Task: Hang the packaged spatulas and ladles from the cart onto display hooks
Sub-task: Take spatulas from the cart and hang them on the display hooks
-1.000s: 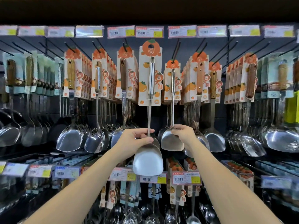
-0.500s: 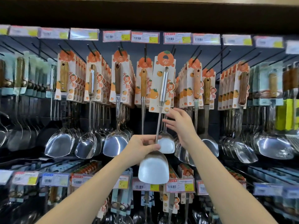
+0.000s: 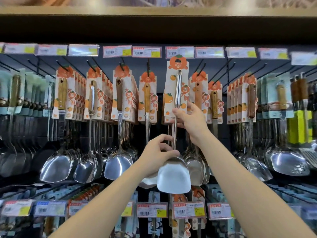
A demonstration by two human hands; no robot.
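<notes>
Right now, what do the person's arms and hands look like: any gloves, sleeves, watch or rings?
Both forearms are bare up to the bottom edge of the picture; no sleeve or cuff shows. The left hand and right hand wear no gloves. No watch, bracelet or band shows at either wrist, and no ring shows on the fingers that are visible. Fingernails look short and unpainted, though the picture is soft.

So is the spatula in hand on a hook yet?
Cannot tell. The spatula is upright, its card's hole high among the price tags, no hook visibly through it.
</notes>
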